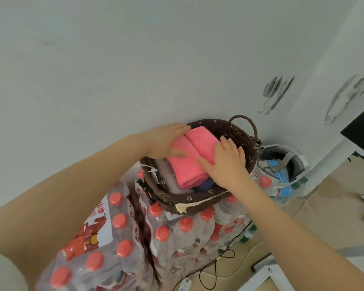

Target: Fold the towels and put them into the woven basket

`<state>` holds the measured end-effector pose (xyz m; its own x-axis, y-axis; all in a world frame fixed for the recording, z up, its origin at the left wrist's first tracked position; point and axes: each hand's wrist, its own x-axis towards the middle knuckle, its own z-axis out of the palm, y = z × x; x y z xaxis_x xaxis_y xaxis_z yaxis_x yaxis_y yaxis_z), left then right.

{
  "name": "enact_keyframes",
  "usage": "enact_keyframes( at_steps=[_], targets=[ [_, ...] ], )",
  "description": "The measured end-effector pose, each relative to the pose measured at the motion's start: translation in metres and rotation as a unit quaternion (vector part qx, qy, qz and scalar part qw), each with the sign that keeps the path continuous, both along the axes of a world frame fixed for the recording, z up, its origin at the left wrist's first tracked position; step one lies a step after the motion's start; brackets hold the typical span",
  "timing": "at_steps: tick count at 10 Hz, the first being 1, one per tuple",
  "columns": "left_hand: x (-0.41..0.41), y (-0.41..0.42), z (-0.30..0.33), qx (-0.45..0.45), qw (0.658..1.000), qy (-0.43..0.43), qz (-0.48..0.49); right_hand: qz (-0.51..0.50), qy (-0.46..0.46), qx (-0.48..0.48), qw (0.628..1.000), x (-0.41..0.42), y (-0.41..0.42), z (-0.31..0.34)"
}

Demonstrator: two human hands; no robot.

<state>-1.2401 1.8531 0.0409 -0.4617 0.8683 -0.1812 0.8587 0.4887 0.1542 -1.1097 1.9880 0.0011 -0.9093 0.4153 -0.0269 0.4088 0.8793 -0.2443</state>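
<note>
A folded pink towel (189,158) sits in the brown woven basket (200,203), on top of a grey towel (166,175) and a dark blue one (205,186). My left hand (166,141) lies against the pink towel's left side, fingers straight along it and thumb on top. My right hand (225,162) rests flat on the towel's right side with its fingers spread. The basket has a floral cloth lining and a loop handle (248,127) at the back. It stands on packs of bottled water next to the wall.
Shrink-wrapped packs of red-capped water bottles (122,238) fill the lower left and carry the basket. A white bin (301,162) with blue packets stands to the right. A black cable (216,263) runs over the floor, and a white table leg (332,156) rises at far right.
</note>
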Motion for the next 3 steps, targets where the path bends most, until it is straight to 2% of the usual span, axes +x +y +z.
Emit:
enact_keyframes(
  at_steps=[1, 2, 3],
  targets=[
    [0.013, -0.036, 0.01, 0.09, 0.995, 0.009, 0.034, 0.044, 0.029, 0.005, 0.999, 0.01, -0.005, 0.006],
    [0.033, -0.075, 0.01, 0.128, 0.989, 0.025, 0.068, 0.082, 0.077, -0.008, 0.994, 0.024, -0.025, 0.007],
    [0.053, -0.11, 0.005, 0.157, 0.981, 0.057, 0.102, 0.089, 0.151, 0.021, 0.984, 0.042, -0.05, 0.008]
  ],
)
